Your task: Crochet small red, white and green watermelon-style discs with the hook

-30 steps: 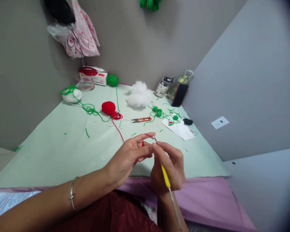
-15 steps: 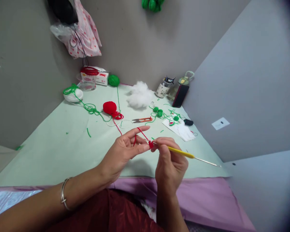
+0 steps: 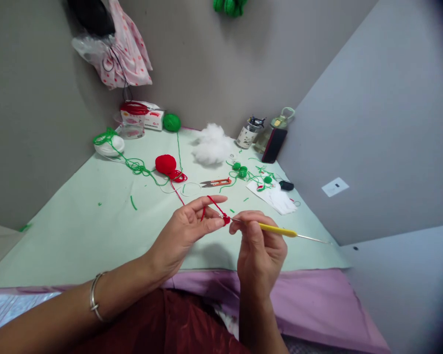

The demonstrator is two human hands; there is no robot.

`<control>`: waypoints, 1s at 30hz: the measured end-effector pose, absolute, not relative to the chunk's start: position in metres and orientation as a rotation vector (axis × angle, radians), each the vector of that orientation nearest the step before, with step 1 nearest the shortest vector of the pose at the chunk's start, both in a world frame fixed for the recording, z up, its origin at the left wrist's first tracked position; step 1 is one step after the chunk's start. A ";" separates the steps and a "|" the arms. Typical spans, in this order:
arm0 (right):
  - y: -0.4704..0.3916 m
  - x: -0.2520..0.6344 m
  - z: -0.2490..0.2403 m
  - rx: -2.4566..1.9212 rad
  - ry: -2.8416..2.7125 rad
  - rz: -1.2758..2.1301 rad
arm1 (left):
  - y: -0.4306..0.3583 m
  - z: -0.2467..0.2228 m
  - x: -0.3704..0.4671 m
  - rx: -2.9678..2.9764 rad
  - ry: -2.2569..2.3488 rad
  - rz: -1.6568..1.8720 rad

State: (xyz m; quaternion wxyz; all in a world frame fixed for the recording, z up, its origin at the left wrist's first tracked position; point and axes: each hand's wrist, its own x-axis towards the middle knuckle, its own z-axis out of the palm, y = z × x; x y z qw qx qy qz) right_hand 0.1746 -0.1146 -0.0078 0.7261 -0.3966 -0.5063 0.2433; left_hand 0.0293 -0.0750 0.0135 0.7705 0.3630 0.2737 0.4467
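Over the table (image 3: 77,231), left hand (image 3: 182,223): pinching red piece (image 3: 226,221).
Right hand (image 3: 261,243): fingers gripping hook (image 3: 278,229).
Hook: swung from steep to sideways; stitch apparently underway.

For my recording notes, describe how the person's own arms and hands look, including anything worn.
The left hand and right hand wear no gloves or visible rings. The left forearm, sleeveless, carries a slim silver-coloured bangle; the right forearm shows neither sleeve nor bangle.
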 end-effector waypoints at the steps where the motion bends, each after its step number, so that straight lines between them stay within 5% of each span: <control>1: -0.115 0.174 -0.008 -0.881 -1.111 0.501 | -0.075 0.013 0.029 0.789 0.602 0.979; 16: -0.119 0.163 -0.013 -0.969 -1.333 -0.217 | -0.080 0.010 0.031 0.817 0.636 1.095; 30: -0.120 0.160 -0.012 -0.923 -1.293 -0.074 | -0.081 0.012 0.032 0.815 0.665 1.085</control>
